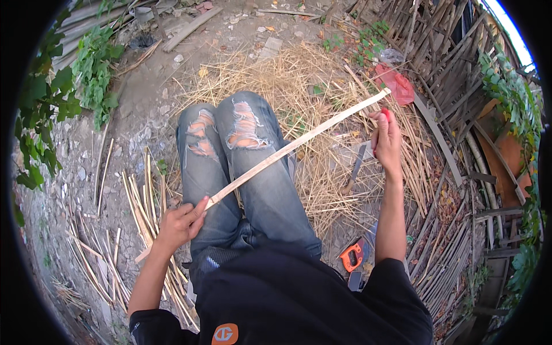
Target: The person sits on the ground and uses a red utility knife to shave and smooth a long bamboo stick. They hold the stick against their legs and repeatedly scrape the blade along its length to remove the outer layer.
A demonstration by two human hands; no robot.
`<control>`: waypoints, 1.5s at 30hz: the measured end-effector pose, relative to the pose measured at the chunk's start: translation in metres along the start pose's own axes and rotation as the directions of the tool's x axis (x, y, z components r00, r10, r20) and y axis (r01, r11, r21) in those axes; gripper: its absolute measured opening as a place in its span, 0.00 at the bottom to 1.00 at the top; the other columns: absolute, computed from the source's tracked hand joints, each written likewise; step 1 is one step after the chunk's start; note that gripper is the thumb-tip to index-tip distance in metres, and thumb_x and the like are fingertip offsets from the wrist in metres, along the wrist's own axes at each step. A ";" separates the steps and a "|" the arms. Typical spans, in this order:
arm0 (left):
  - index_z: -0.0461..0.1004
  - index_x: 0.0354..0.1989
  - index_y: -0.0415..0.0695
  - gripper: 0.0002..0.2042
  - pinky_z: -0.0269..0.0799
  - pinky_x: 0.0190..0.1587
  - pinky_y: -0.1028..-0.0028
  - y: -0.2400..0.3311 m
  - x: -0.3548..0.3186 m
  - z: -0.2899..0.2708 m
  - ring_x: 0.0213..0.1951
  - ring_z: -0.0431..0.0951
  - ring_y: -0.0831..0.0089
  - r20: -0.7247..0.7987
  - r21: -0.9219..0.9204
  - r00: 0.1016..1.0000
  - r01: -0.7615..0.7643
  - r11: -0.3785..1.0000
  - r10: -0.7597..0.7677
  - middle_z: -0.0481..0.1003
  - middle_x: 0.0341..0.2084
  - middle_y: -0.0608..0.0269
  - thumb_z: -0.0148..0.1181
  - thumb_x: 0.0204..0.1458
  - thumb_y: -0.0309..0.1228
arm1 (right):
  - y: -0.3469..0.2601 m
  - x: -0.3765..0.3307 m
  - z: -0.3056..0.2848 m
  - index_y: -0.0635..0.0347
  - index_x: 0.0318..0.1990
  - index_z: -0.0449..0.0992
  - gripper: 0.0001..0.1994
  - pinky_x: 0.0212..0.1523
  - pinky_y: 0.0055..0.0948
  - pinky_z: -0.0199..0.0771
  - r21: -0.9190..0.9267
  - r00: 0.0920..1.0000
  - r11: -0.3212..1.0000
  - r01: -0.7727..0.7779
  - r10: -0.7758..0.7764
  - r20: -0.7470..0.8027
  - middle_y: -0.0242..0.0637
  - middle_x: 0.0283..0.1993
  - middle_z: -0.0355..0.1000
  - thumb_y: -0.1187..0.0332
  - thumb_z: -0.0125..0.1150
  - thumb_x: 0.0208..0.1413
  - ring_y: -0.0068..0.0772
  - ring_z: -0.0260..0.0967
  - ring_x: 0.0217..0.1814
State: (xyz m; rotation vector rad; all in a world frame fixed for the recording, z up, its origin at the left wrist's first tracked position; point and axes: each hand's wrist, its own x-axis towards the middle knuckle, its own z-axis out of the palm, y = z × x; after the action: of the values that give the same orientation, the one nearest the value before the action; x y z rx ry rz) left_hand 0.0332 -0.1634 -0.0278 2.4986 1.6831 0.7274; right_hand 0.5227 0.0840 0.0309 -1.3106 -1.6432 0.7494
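Seated person held a long pale bamboo strip point(296, 144) across torn-jeans knees point(230, 132). Left hand point(179, 223) pinched its near end, right hand point(386, 141) gripped close to the far end, raised. Cut strips point(141, 201) lay at left, a knife point(355, 171) on straw point(299, 80), an orange-handled saw point(353, 256) at right.

The scene is lit by soft, even daylight, and only faint shadows are cast on the ground point(144, 109). A blown-out strip of sky point(509, 29) is seen at the upper right. Straight edges are bent near the rim, which is framed in black. Focus is held throughout.
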 end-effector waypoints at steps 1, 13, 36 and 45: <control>0.79 0.63 0.49 0.26 0.72 0.22 0.64 0.003 0.002 0.000 0.18 0.71 0.66 -0.005 0.010 1.000 0.004 1.000 -0.004 0.65 0.20 0.64 0.71 0.52 0.27 | -0.008 -0.009 0.015 0.62 0.51 0.75 0.18 0.25 0.15 0.59 0.039 0.999 0.998 0.051 -0.051 0.009 0.30 0.27 0.71 0.56 0.46 0.78 0.11 0.62 0.23; 0.77 0.64 0.50 0.30 0.70 0.21 0.64 0.013 0.017 0.016 0.17 0.70 0.66 -0.059 0.049 0.996 -0.059 0.997 0.062 0.63 0.22 0.65 0.73 0.49 0.26 | -0.007 -0.015 0.082 0.58 0.19 0.67 0.36 0.22 0.34 0.53 -0.225 0.988 0.969 -0.101 0.124 0.089 0.27 0.15 0.59 0.38 0.41 0.74 0.26 0.53 0.18; 0.76 0.64 0.36 0.23 0.67 0.27 0.67 0.054 0.102 0.031 0.19 0.69 0.67 -0.014 -0.405 0.997 0.058 0.913 -0.069 0.69 0.18 0.56 0.65 0.58 0.20 | -0.037 -0.076 0.163 0.64 0.28 0.81 0.39 0.20 0.35 0.53 -0.078 0.923 0.967 0.241 -0.203 0.328 0.29 0.12 0.57 0.37 0.39 0.74 0.24 0.53 0.16; 0.77 0.62 0.34 0.21 0.69 0.29 0.70 0.063 0.123 0.028 0.21 0.72 0.68 0.053 -0.492 0.987 0.155 0.857 -0.149 0.73 0.20 0.55 0.65 0.59 0.20 | -0.039 -0.064 0.159 0.73 0.32 0.81 0.37 0.25 0.44 0.69 -0.042 0.946 0.999 0.026 -0.011 0.324 0.49 0.17 0.71 0.43 0.42 0.75 0.41 0.72 0.19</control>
State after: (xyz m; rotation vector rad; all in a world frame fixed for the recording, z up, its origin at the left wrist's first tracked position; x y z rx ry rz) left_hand 0.1360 -0.0742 0.0093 1.9884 1.4347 0.9754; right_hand 0.3662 0.0220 -0.0208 -1.2500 -1.9390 0.9609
